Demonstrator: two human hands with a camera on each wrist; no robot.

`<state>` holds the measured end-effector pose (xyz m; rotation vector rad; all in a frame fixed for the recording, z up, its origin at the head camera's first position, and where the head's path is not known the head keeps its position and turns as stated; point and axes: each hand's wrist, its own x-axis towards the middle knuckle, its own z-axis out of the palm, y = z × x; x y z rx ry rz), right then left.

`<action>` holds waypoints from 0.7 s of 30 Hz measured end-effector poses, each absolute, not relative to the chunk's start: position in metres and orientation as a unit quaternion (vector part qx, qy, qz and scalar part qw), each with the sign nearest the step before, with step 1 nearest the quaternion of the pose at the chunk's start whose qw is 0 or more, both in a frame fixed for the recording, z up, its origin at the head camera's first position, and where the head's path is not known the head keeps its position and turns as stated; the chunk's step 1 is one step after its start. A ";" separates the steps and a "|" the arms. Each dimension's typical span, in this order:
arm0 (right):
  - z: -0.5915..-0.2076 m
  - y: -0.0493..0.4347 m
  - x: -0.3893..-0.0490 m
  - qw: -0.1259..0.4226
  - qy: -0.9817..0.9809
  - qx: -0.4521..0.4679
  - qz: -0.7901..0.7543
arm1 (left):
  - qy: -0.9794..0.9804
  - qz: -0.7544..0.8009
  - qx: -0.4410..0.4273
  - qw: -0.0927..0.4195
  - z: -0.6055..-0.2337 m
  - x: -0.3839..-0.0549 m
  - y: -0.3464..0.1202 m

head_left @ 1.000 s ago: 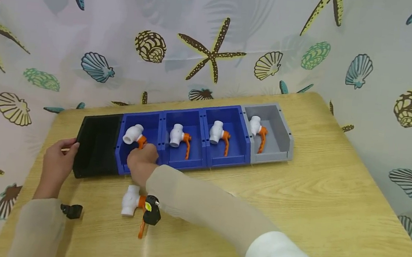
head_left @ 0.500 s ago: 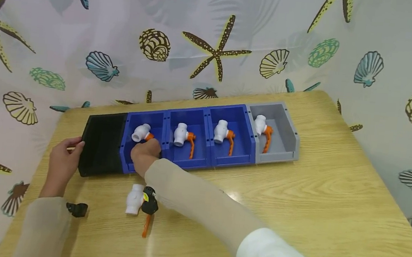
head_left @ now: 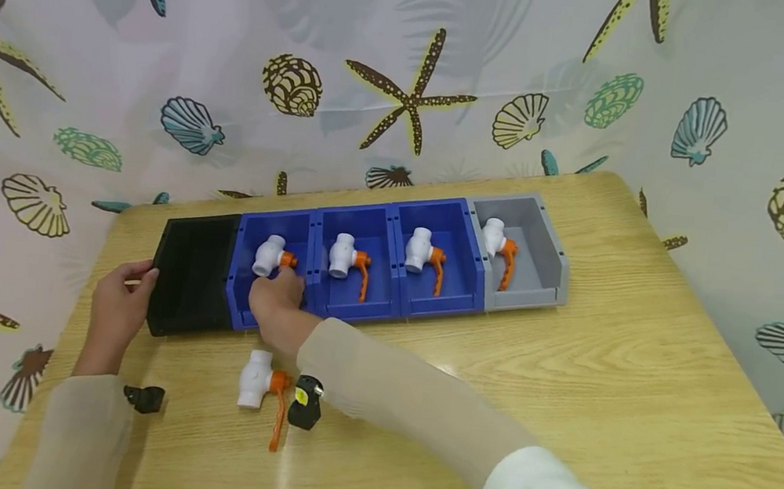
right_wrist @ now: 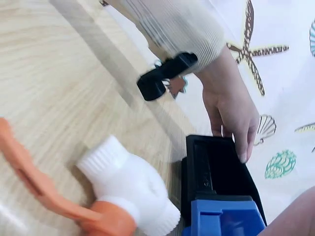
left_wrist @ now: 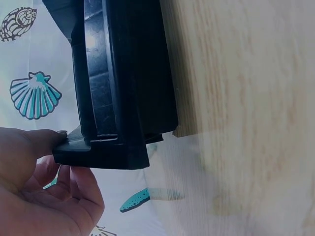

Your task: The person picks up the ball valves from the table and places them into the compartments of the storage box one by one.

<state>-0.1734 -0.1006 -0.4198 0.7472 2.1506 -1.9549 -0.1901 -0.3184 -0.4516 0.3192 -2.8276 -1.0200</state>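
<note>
My left hand (head_left: 120, 301) pinches the left wall of a black bin (head_left: 193, 280); in the left wrist view the thumb lies over the bin's rim (left_wrist: 106, 152) with fingers beneath. My right hand (head_left: 276, 302) reaches into the blue bin beside it, fingers curled at the orange handle of a white ball valve (head_left: 269, 255). The hand itself covers the handle's lower part and its own fingertips. On the table in front of the bins lies another white ball valve (head_left: 254, 379), its orange handle pointing toward me.
Two more blue bins (head_left: 371, 311) and a grey bin (head_left: 529, 295) continue the row to the right, each with a white ball valve inside. Behind the wooden table (head_left: 603, 406) hangs a shell-patterned curtain (head_left: 451, 69). Small black camera mounts (head_left: 306, 403) sit at both wrists.
The valve at my right hand has turned, its white body now standing more upright in the bin. My right forearm swung left, then back right, uncovering the table valve's handle. The left hand keeps its hold.
</note>
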 end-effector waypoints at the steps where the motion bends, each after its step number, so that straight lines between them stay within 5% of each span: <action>1: -0.420 -0.098 -0.169 0.075 0.706 0.232 -0.665 | -0.934 -0.336 0.107 0.057 -0.451 -0.190 -0.319; 13: -0.439 -0.047 -0.128 0.231 0.631 0.043 -0.740 | -0.934 -0.335 0.107 0.058 -0.453 -0.194 -0.321; 21: -0.447 0.007 -0.106 0.243 0.688 -0.069 -0.680 | -0.935 -0.336 0.101 0.056 -0.452 -0.192 -0.322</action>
